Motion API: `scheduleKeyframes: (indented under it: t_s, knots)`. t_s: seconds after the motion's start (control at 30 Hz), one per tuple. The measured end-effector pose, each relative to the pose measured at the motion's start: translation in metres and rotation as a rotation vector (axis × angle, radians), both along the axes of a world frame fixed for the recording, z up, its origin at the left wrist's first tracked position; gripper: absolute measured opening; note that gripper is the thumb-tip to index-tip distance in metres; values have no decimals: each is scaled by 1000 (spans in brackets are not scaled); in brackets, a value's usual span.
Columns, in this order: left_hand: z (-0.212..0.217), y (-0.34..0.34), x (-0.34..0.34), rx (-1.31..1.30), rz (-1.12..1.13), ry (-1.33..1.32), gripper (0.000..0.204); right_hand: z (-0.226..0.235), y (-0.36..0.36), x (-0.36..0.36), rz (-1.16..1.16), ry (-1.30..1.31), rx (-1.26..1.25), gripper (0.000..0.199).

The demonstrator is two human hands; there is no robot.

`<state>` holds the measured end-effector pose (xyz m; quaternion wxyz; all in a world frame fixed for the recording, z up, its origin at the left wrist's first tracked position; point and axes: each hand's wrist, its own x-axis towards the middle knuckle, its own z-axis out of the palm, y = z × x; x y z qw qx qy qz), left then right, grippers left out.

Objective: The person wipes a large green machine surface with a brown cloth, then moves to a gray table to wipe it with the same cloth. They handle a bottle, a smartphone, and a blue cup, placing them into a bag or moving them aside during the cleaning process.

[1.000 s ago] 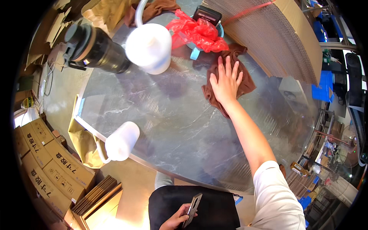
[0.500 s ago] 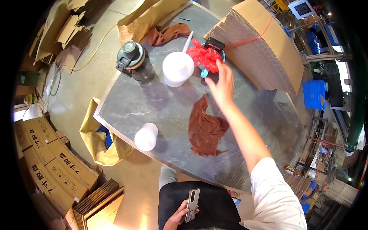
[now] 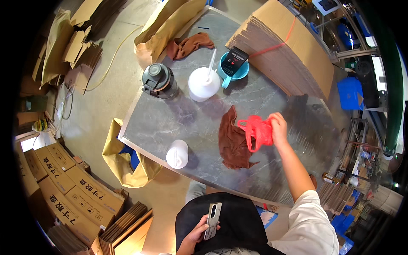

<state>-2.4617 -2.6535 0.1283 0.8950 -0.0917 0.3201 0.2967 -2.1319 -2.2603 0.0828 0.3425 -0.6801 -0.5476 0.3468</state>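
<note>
A crumpled red plastic bag (image 3: pixel 258 131) is gripped in my right hand (image 3: pixel 278 129) above the right part of the grey table (image 3: pixel 195 140). Just left of it, a brown cloth (image 3: pixel 233 142) lies rumpled, partly behind the bag. Close to my body, my left hand (image 3: pixel 199 231) holds a smartphone (image 3: pixel 212 221) upright over my dark lap. Farther back stands a turquoise cup (image 3: pixel 240 74) with a black box (image 3: pixel 235 60) in it. Beside the cup are a white squeeze bottle (image 3: pixel 204 87) with a spout and a dark drinking bottle (image 3: pixel 159 80).
A small white bottle (image 3: pixel 177 154) stands near the table's front left edge. Another brown cloth (image 3: pixel 191 44) lies at the back. Stacked flat cardboard (image 3: pixel 282 51) borders the right rear. Brown paper bags (image 3: pixel 127 161) and cartons (image 3: pixel 76 191) are on the left.
My right hand has lifted the red bag off the turquoise cup and drawn it toward me and to the right. The cup and black box now show. My left hand still holds the phone.
</note>
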Motion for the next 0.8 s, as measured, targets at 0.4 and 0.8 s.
scheduleKeyframes:
  t_s: [0.4,0.8]
  knots:
    - [2,13,-11,23,-95,26,64,-44,119,-106,109,-512,85,18]
    - [10,89,28,141,-178,12,73,-2,-112,59,-3,-554,147,10]
